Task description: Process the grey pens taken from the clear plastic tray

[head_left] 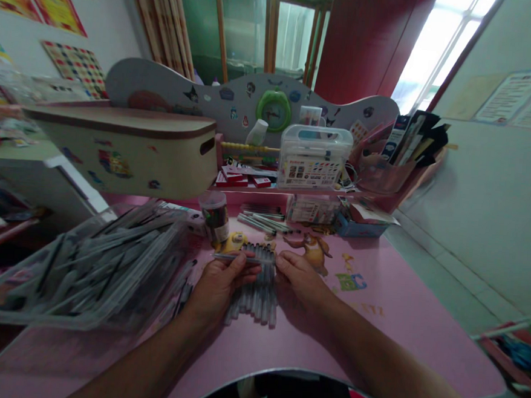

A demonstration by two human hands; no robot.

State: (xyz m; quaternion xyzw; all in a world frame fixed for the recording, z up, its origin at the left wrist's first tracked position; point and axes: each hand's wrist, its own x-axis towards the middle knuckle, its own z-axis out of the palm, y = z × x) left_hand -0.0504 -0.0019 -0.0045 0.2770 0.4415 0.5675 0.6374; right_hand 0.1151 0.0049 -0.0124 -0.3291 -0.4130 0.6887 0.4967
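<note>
My left hand [221, 284] pinches a clear pen [254, 260] that lies crosswise above the desk. The fingers of my right hand [300, 280] are closed at the pen's right end. Below the pen, a row of clear pens [258, 304] with dark ends lies side by side on the pink desk, partly covered by my left fingers. Left of my left hand, several loose pens [184, 293] lie beside a clear plastic bin [88, 317] heaped with many more pens. Farther back lies another bunch of pens [264, 222].
A round tub [214, 216] stands behind my left hand. At the back are a lidded cream box [150, 160], a clear carrying case [314, 160], a green clock [273, 110] and a blue box [359, 225]. A pink holder [385, 174] with stationery is at right.
</note>
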